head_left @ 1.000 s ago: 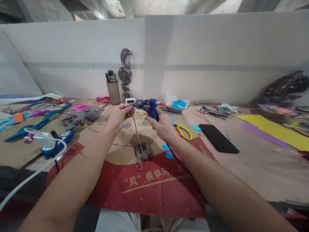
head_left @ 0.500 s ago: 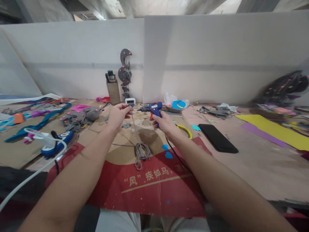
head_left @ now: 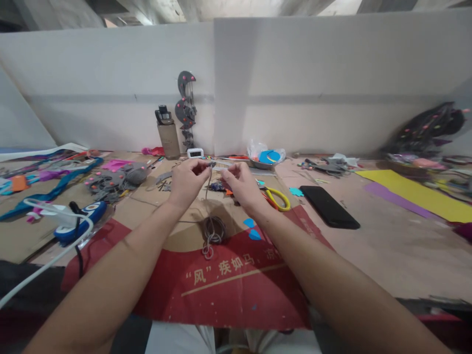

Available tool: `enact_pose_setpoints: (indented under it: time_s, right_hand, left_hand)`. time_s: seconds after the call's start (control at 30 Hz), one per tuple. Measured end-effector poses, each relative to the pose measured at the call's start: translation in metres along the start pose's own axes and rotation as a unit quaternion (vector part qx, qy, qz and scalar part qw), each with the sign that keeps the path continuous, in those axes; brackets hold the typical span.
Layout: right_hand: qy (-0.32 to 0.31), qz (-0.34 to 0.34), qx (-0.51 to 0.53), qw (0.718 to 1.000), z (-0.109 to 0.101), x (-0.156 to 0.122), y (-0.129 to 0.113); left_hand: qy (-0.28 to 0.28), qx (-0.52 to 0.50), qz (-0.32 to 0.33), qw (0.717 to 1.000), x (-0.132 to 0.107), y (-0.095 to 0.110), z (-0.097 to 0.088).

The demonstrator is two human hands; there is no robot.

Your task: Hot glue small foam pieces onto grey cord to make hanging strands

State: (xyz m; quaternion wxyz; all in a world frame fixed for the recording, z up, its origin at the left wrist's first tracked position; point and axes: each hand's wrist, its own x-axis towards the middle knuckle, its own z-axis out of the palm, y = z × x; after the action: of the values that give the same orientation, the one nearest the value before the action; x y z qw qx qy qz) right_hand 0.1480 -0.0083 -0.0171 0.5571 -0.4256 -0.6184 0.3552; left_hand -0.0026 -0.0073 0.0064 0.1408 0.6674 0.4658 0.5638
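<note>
My left hand [head_left: 188, 179] is raised over the cardboard sheet [head_left: 236, 285], its thumb and fingers pinched on the top end of a grey cord [head_left: 207, 189]. The cord hangs down to a loose coil [head_left: 213, 230] lying on the cardboard. My right hand [head_left: 241, 186] is close beside it, a little right of the cord's top, with fingers curled together; what they hold, if anything, is too small to see. The blue glue gun [head_left: 217, 186] lies on the table just behind and between my hands, mostly hidden.
Yellow-handled scissors [head_left: 277, 197] and a black phone [head_left: 329, 214] lie right of my hands. A water bottle [head_left: 167, 135], a grey felt hanging ornament [head_left: 184, 110] and a white timer [head_left: 194, 153] stand by the wall. Felt scraps [head_left: 114, 179] and a blue plug block [head_left: 79, 220] sit left; yellow paper [head_left: 413, 196] right.
My right hand has put the blue glue gun down on the table and come back empty of it to the cord's top end. My left hand has kept its pinch on the cord.
</note>
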Motion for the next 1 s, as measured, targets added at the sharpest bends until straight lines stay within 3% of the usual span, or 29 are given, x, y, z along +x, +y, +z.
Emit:
enact_pose_setpoints:
  time_s: [0.13, 0.27, 0.43, 0.63, 1.0]
  right_hand:
    - [-0.049, 0.108, 0.225, 0.967, 0.013, -0.005, -0.002]
    - [-0.047, 0.122, 0.273, 0.953, 0.014, -0.005, 0.0]
    - [-0.016, 0.073, 0.165, 0.983, 0.009, 0.002, 0.008]
    - [0.022, -0.017, 0.005, 1.0, 0.003, 0.003, 0.006]
    - [0.036, -0.04, -0.042, 0.998, -0.001, 0.0, 0.001]
  left_hand:
    - [-0.012, 0.063, 0.062, 0.996, -0.005, 0.001, 0.004]
    - [-0.022, 0.071, 0.045, 0.996, -0.006, -0.002, 0.009]
    - [-0.052, -0.025, -0.052, 0.997, -0.004, -0.007, 0.012]
    - [-0.079, -0.135, -0.101, 0.982, -0.003, -0.006, 0.013]
    - [-0.088, -0.212, -0.147, 0.962, -0.005, -0.004, 0.016]
